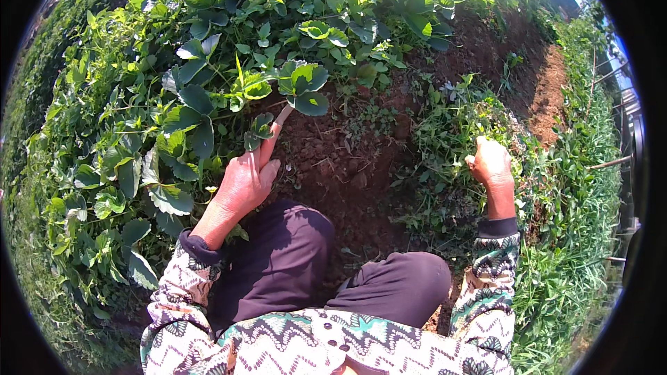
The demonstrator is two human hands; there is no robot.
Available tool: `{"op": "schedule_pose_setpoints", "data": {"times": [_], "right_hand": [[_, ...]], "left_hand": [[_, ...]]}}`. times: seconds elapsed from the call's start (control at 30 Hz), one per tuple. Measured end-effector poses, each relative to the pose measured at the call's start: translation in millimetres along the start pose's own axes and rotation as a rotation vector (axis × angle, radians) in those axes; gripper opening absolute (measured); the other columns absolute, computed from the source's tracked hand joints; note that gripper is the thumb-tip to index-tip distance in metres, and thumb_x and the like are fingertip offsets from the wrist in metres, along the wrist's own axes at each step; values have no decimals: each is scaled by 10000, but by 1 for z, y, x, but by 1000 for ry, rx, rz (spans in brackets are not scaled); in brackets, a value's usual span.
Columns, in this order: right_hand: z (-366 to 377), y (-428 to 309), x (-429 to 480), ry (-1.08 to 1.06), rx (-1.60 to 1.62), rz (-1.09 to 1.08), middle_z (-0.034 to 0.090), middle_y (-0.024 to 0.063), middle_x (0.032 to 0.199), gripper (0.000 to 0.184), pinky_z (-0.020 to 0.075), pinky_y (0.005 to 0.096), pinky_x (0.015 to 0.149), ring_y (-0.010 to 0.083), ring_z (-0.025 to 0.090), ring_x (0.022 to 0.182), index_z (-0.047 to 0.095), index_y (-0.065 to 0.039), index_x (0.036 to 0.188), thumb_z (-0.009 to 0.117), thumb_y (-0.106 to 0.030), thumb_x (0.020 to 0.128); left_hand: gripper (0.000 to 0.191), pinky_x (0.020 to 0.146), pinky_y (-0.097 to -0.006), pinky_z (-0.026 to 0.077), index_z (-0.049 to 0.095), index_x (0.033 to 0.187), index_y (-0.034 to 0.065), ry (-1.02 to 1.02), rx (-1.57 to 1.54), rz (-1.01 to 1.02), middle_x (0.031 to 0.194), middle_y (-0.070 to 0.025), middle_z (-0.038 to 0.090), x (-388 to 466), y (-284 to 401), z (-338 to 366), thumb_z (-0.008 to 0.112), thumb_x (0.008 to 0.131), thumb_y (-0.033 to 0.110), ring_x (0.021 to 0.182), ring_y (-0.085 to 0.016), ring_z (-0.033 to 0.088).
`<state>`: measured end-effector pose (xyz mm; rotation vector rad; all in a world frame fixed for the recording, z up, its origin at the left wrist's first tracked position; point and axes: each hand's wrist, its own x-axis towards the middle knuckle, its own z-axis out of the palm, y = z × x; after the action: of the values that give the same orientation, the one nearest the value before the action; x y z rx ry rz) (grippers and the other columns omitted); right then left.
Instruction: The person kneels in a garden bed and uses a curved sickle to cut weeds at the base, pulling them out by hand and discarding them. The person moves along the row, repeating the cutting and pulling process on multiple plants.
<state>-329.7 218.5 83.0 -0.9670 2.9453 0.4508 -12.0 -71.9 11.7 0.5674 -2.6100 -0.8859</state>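
My left hand (pixel 246 177) is closed around a slim tool (pixel 284 114), its tip reaching up to the leaves at the edge of the bare soil; whether it is a knife or a small weeding tool cannot be told. Broad toothed leaves of a strawberry plant (pixel 303 86) hang over that tip. On the other side my right hand (pixel 491 162) is partly curled above a heap of loose green weeds (pixel 448 166); its fingertips are mostly hidden, so whether it grips any stems is unclear. Brown soil (pixel 338 166) lies between the two hands.
Dense strawberry plants and weeds (pixel 125 114) cover the left side and the top. My bent knees (pixel 292 255) are close below the soil patch. Tall grass (pixel 578 239) grows at the right, with a thin stick (pixel 609 162) and poles near the rim.
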Motion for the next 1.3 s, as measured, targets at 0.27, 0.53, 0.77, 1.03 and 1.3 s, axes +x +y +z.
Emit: {"op": "schedule_pose_setpoints", "data": {"times": [0.27,0.53,0.77,1.03,1.3], "right_hand": [[-7,-155,35,301,782,-635,657,182,752,208,520,464,652,377,647,733,600,-57,971,628,-232,862],[11,-228,117,145,568,-290,669,193,802,249,526,472,730,400,648,818,647,-41,808,602,-281,855],[20,-221,117,188,692,-342,642,214,773,238,502,487,671,413,624,779,644,-51,799,600,-281,844],[40,-122,69,128,270,-387,651,192,728,129,528,453,656,378,651,729,678,-44,851,610,-135,791],[21,-51,18,-197,14,-244,688,172,838,347,539,437,718,342,675,843,614,-31,1071,651,-271,824]], "left_hand": [[463,717,-480,502,409,1314,1,-116,62,-152,975,-288,625,58,2,9,535,891,141,838,-444,620],[542,705,-475,490,398,1386,26,-165,103,-68,1008,-223,549,78,-19,8,566,885,145,811,-429,604],[577,716,-434,476,364,1412,35,-182,59,-56,847,-195,517,68,-16,4,530,860,72,805,-369,601],[760,680,-371,446,205,1523,203,-202,64,-33,684,-131,419,18,0,-27,532,852,58,619,-260,472],[326,347,-283,390,453,1220,31,-208,-231,-305,735,-98,592,40,3,23,451,991,262,374,-168,446]]}}
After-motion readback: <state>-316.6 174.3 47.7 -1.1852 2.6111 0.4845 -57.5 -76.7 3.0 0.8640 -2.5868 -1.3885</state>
